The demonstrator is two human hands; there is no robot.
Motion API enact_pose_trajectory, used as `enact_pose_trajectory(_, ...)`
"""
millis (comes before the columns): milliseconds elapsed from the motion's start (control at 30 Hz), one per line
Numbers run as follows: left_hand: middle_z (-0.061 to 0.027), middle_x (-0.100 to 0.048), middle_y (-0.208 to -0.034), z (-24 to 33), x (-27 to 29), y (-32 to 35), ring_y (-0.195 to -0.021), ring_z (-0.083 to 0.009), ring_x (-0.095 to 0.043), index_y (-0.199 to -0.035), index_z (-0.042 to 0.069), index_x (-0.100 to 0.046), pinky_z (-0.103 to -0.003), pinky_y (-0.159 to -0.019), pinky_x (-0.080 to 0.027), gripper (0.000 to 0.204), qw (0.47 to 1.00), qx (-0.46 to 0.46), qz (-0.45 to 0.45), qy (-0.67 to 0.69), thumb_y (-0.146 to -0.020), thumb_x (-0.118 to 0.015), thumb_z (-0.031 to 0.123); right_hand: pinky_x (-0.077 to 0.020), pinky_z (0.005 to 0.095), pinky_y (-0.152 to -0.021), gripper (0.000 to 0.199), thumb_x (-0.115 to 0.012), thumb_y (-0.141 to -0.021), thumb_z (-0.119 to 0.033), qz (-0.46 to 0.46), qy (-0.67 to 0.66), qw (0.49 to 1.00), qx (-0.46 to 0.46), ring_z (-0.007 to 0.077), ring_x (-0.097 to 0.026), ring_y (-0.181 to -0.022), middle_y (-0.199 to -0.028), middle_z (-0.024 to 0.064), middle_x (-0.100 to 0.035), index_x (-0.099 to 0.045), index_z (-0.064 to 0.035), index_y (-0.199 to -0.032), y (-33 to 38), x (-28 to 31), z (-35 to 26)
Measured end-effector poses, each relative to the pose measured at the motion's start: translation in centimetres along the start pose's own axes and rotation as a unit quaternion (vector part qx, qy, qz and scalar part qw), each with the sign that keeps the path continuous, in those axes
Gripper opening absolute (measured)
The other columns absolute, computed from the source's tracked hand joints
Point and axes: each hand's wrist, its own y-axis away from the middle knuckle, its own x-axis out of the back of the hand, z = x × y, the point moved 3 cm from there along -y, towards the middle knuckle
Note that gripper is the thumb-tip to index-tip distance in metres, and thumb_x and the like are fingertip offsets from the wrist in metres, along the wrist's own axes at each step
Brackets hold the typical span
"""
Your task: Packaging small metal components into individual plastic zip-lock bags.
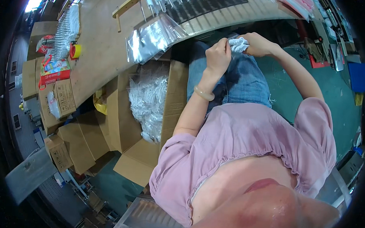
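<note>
Both hands, left (218, 55) & right (259, 44), pinch small white bundle (238, 44) over lap, nr open cardboard box (173, 101).

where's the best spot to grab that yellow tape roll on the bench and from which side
Probably the yellow tape roll is best gripped across its rim from above. It seems to stand on edge on the wooden bench, ring hole facing sideways, with packets crowding its far side, so the top looks freest.

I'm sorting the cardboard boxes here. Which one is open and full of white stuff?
The large box on the floor beside the person's left arm: its flaps stand open around a heap of white bundles. The smaller boxes further left show none.
</note>
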Motion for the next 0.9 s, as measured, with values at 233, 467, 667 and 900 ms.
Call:
enact_pose_trajectory(233, -0.0172, -0.064, -0.071, -0.6, 0.1, 0.4, -0.064, -0.0334, -0.064, -0.083, 0.006, -0.066, -0.038, -0.056, -0.050, 0.008, 0.999, 0.042, 0.003, -0.006, -0.082, -0.060, 0.011, -0.0517, 0.0273, -0.056, 0.036, -0.059, -0.072, -0.004, 0.029, -0.231, 0.972, -0.039, 0.0182, -0.065, -0.071, -0.078, 0.0135, -0.065, -0.059, -0.0031, -0.108, -0.2, -1.9, 0.3)
enact_pose_trajectory(467, -0.0178, -0.064, -0.071, -0.4, -0.6, 0.4, -0.063, -0.0338, -0.064, -0.082, 0.005, -0.067, -0.039, -0.057, -0.051, 0.009, 0.997, 0.071, -0.016, -0.015, -0.082, -0.060, 0.011, -0.0518, 0.0279, -0.052, 0.054, -0.059, -0.069, 0.000, 0.041, -0.177, 0.982, -0.050, 0.0179, -0.062, -0.056, -0.077, 0.0118, -0.065, -0.057, -0.0072, -0.122, -0.2, -1.7, 0.4)
enact_pose_trajectory(667, -0.0178, -0.064, -0.070, -0.4, -0.5, 0.5, -0.062, -0.0338, -0.064, -0.082, 0.005, -0.067, -0.039, -0.057, -0.051, 0.009, 0.998, 0.059, -0.013, -0.016, -0.081, -0.060, 0.011, -0.0516, 0.0287, -0.051, 0.054, -0.057, -0.069, 0.001, -0.040, -0.093, 0.989, -0.105, 0.0186, -0.063, -0.058, -0.081, 0.0124, -0.066, -0.058, -0.0084, -0.122, -0.3, -1.0, 0.3)
enact_pose_trajectory(900, -0.0178, -0.064, -0.070, -0.3, -0.8, 0.7, -0.062, -0.0334, -0.064, -0.083, 0.004, -0.067, -0.038, -0.056, -0.051, 0.009, 0.998, 0.053, -0.024, 0.001, -0.081, -0.060, 0.010, -0.0509, 0.0360, -0.065, 0.045, -0.060, -0.070, -0.004, 0.036, 0.158, 0.985, 0.062, 0.0310, -0.064, -0.070, -0.085, 0.0169, -0.067, -0.061, -0.0073, -0.115, -0.8, -1.2, 1.6)
